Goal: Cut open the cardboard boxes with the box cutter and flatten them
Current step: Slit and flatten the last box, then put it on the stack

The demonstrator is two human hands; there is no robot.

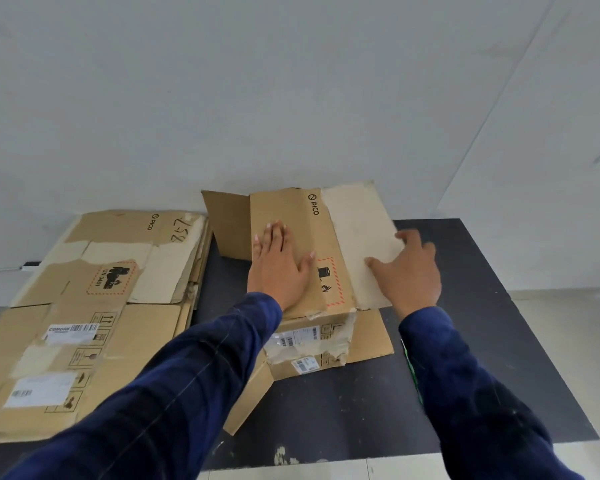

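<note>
A brown PICO cardboard box (303, 220) lies partly collapsed on a black mat (482, 306), its flaps spread out at the back, right and front. My left hand (279, 266) presses flat on its top panel, fingers straight. My right hand (407, 268) grips the edge of the pale right-hand flap (357, 223), thumb on top and fingers curled at the rim. No box cutter shows in the head view.
A stack of flattened cardboard boxes (84, 306) lies on the floor to the left of the mat. A white wall stands right behind the box. A green object (411, 368) peeks out beside my right sleeve. Pale floor tiles lie to the right.
</note>
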